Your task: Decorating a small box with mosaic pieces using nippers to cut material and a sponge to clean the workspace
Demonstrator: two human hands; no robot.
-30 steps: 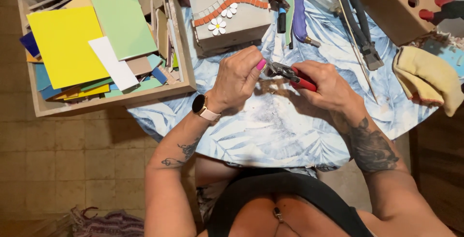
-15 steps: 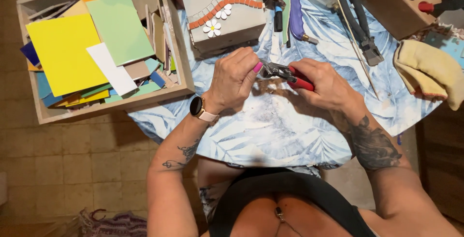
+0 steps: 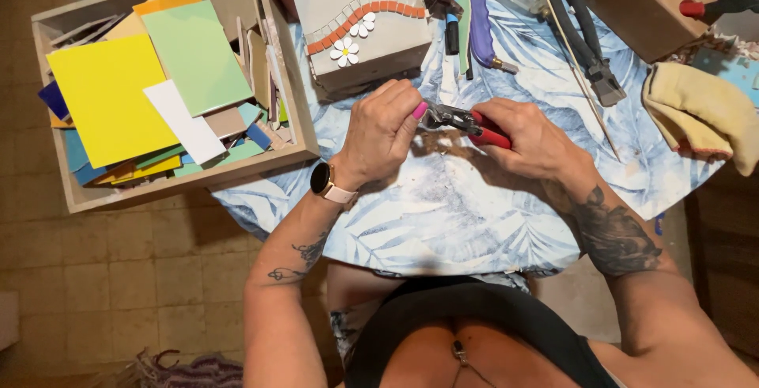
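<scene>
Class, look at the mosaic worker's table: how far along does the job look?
Done: the grey block already carries an orange tile band and two white daisies. In hand: the right hand grips red nippers at a piece pinched by the left hand. Left: most of the block is bare.

Tiled floor [image 3: 118, 277], leaf-print tablecloth [image 3: 474, 214]

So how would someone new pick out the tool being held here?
Start at the round table with the blue leaf-print cloth. Above its middle, the right hand grips red-handled metal nippers, their tip meeting the left hand. Unlike the black-handled pliers lying farther back, they have red grips.
</scene>
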